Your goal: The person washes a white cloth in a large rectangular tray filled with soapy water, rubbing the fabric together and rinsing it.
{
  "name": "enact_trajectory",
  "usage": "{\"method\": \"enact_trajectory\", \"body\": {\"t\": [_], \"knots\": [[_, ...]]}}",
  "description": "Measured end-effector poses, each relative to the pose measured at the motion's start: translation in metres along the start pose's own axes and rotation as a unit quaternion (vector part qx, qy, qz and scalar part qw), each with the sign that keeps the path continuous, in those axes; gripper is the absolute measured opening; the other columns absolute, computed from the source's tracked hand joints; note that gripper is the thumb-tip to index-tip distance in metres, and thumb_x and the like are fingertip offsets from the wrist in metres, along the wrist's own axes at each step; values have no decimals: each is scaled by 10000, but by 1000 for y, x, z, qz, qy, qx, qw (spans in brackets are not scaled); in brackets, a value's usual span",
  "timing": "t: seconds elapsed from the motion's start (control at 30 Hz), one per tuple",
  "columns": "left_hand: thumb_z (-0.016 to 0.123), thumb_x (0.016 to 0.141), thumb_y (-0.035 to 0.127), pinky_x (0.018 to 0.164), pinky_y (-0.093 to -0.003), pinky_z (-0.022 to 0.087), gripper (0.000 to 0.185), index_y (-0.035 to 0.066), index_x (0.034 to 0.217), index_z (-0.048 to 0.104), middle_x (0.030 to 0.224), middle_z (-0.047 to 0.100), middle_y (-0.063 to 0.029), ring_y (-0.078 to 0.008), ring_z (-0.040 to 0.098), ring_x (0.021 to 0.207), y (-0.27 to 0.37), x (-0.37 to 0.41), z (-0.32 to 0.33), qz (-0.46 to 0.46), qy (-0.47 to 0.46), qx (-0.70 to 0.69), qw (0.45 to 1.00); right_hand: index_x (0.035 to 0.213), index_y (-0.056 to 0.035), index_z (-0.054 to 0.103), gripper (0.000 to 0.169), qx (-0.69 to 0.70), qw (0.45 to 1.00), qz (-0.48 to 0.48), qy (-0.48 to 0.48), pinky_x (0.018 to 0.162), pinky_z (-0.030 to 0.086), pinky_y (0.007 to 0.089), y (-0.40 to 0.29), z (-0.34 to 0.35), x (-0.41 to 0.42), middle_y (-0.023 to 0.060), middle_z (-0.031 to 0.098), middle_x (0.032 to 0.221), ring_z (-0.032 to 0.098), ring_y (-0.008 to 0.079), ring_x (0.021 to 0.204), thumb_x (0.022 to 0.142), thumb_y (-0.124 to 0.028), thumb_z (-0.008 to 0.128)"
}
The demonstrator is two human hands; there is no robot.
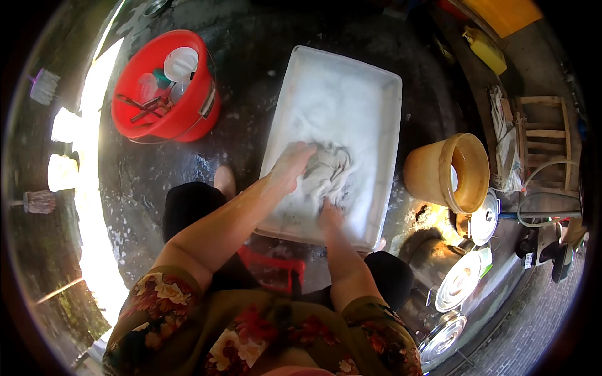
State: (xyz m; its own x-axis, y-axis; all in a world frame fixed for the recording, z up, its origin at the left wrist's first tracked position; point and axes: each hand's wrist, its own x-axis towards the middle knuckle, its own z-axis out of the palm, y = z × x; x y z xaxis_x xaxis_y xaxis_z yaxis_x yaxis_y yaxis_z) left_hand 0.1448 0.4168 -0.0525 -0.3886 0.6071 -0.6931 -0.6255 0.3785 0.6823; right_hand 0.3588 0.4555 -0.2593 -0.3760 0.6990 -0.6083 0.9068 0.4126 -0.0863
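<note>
A large white rectangular plastic basin [392, 141] stands on the floor before me, filled with sudsy water [338, 98]. A crumpled, wet, pale cloth [331, 171] sits in the foam near its middle. My left hand [297, 162] is at the cloth's left side, fingers curled and blurred, so its hold is unclear. On the near edge of the cloth, my right hand [332, 215] has hold of it, with the fingers partly hidden in cloth and foam.
Left stands a red bucket [200, 115] with plastic containers and handled utensils. At right are a tan bucket [423, 164], several lidded metal pots [458, 282], a yellow bottle [487, 49] and a wooden rack [545, 134]. A red stool [282, 263] is beneath me on wet floor.
</note>
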Motion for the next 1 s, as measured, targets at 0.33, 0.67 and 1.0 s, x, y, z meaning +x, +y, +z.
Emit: {"method": "enact_trajectory", "body": {"t": [0.33,0.67,1.0], "knots": [[594,821,291,850,-364,421,482,62,1214,435,1178,465,-95,-243,476,1039,-11,20,9,-13,-39,-57,998,1172,-39,547,503,110,990,-58,-63,834,462,317,-21,-68,58,153,616,1081,596,262,978,709,-224,618],[569,855,376,812,-413,440,507,41,1209,432,1164,473,-123,-288,486,1011,-37,28,36,-117,-59,-92,987,1037,-5,616,234,695,677,-206,126,727,463,241,-71,-280,-50,67,634,918,581,113,804,806,13,582],[355,811,710,729,-471,488,781,0,1131,419,952,511,-153,-314,555,883,-3,4,43,-60,-279,-362,888,1039,-32,652,247,533,733,-371,201,727,461,254,-68,-244,-172,45,652,849,591,120,795,794,-20,624]]}}
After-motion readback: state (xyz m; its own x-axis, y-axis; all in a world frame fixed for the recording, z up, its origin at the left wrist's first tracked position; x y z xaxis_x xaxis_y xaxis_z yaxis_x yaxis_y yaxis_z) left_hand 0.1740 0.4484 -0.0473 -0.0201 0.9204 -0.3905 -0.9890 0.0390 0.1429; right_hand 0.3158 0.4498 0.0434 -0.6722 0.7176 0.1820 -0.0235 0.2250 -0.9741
